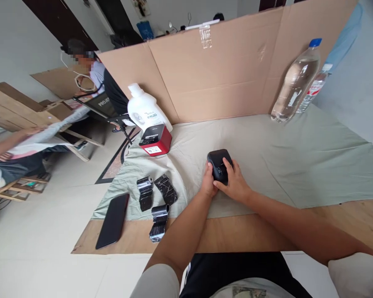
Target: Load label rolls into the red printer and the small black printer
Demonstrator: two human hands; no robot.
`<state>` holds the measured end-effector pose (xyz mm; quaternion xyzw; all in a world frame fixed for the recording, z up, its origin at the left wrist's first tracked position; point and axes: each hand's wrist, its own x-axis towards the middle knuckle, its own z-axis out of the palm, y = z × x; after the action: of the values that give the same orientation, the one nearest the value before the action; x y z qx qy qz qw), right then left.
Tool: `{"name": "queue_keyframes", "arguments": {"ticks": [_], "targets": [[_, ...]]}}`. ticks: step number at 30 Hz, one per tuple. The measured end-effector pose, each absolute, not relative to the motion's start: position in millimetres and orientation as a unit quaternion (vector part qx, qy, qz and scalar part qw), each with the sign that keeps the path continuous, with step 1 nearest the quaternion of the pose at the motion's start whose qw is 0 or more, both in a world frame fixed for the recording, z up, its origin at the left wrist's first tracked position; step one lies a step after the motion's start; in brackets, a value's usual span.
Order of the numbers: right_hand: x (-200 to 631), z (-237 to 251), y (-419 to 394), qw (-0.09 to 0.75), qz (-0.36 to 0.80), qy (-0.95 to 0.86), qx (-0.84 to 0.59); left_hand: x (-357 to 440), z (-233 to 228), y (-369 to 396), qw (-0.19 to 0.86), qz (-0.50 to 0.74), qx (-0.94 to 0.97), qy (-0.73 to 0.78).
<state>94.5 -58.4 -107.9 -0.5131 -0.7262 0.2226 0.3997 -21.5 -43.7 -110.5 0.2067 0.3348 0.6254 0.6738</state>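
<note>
Hands [226, 182] on black device [219, 164], green cloth [282, 157]

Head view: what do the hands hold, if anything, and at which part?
Both hold the small black device: left hand at its left side, right hand over its near top.

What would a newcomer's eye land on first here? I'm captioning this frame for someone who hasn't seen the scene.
Both hands, left hand and right hand, grip a small black device at the middle of the pale green cloth. To the left lie three black rolls and a black phone, with a red and black box and a white jug behind them. A tall cardboard screen backs the table, with a clear water bottle at its right.
</note>
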Motion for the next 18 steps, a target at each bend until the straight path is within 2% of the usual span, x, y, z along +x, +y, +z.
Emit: {"name": "queue_keyframes", "arguments": {"ticks": [5,12,18], "targets": [[103.2,-114.0,-40.6,0.507,0.357,-0.585,-0.522,-21.8,-115.8,-39.1,0.654,0.644,0.207,0.339],[116.2,-123.1,-32.1,0.469,0.453,-0.606,-0.455,-19.2,-120.9,-38.8,0.681,0.593,0.178,0.391],[118.9,-123.2,-32.4,0.47,0.472,-0.6,-0.443,-20.5,-119.5,-34.9,0.661,0.602,0.212,0.395]]}}
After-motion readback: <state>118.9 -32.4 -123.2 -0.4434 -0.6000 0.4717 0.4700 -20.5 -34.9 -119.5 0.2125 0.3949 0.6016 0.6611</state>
